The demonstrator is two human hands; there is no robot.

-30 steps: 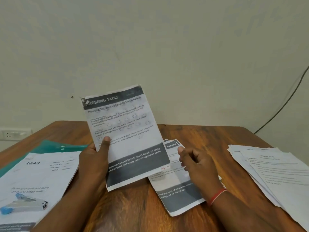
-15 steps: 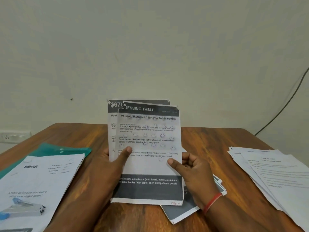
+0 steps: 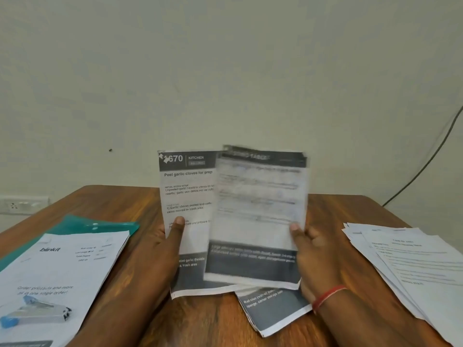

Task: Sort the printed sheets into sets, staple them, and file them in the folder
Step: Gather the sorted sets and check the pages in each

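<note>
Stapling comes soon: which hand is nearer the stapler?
Left. The left hand sits right of the stapler; the right hand lies farther right, past the held sheets.

Bare forearms [image 3: 120, 306], red thread band [image 3: 328, 295], rt wrist

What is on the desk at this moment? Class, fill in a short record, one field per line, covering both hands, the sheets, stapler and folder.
left hand: holds the kitchen sheet, thumb on front
right hand: holds the blurred sheet, overlapping the kitchen sheet
stapler: lies on the blinkit sheet
folder: green, partly under the blinkit sheet
loose pile: on table, right
</note>
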